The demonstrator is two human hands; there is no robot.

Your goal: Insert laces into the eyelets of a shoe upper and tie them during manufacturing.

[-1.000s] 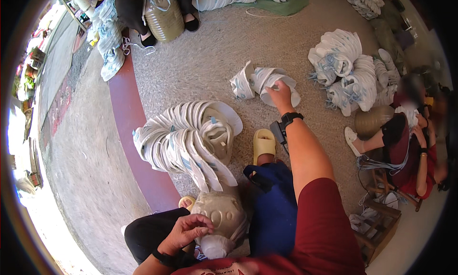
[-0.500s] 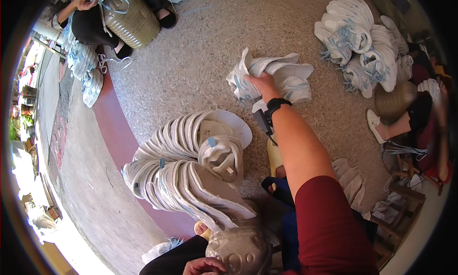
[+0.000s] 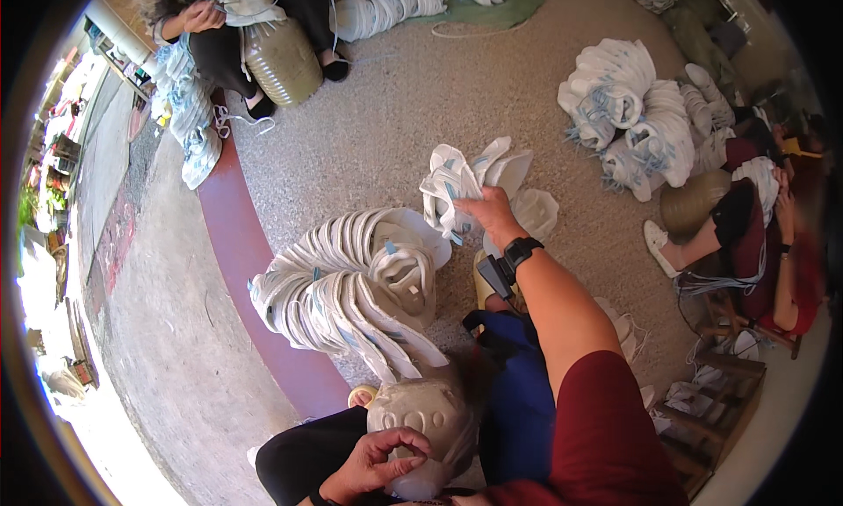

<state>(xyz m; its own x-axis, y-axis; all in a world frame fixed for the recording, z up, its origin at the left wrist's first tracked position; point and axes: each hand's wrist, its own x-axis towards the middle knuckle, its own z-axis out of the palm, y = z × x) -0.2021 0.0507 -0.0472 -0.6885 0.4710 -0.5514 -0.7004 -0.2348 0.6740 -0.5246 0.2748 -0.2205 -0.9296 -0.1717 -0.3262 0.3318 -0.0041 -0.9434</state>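
My right hand (image 3: pixel 493 215) reaches forward, wrapped round white shoe uppers (image 3: pixel 450 183) with light blue trim. They fan out above the speckled floor. Close to my body, my left hand (image 3: pixel 376 460) is curled over a cloudy plastic jug (image 3: pixel 413 409), thumb and forefinger drawn together in a ring. Whatever they pinch, if anything, is too small to make out. Between the jug and the held uppers, a long curved stack of nested shoe uppers (image 3: pixel 303 287) lies on the floor.
At far left, a seated person's hand (image 3: pixel 204 16) works above a large jug (image 3: pixel 281 63). Bundled uppers (image 3: pixel 628 98) are heaped at far right, near another seated person's hand (image 3: pixel 784 209). A wooden rack (image 3: pixel 716 409) stands at right. A reddish floor stripe (image 3: pixel 237 234) runs on the left.
The view has shifted, showing more of the far floor. My left hand has risen into sight over the jug. The uppers in my right hand have turned and spread apart.
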